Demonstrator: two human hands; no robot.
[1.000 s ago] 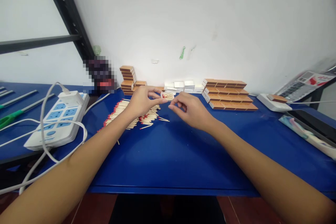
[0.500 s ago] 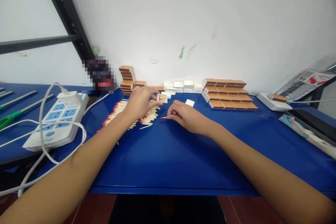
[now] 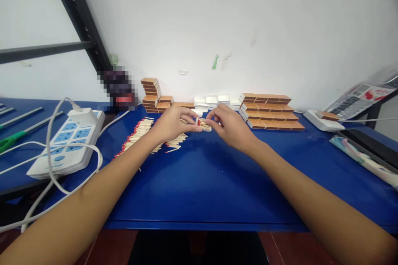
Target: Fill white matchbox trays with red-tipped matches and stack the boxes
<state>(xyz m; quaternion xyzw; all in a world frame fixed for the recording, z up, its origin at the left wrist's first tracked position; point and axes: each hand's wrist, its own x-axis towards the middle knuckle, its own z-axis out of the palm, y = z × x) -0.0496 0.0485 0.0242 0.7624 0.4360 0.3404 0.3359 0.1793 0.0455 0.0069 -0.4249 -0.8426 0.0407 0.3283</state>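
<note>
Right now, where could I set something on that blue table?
The shiny blue table is barest at its near middle, between the left forearm and right forearm. Another patch lies between the right forearm and stacked brown matchboxes. Crowded: the back, with white boxes, and the left, with red-tipped wooden matches and a white power strip.

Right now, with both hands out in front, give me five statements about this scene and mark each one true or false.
1. The left hand holds a small tray with matches in it. True.
2. The right hand lies flat on the table. False: it is up at the tray.
3. The loose matches have red heads. True.
4. The power strip is on the far right. False: it is on the left.
5. Brown matchboxes are stacked by the wall. True.
</note>
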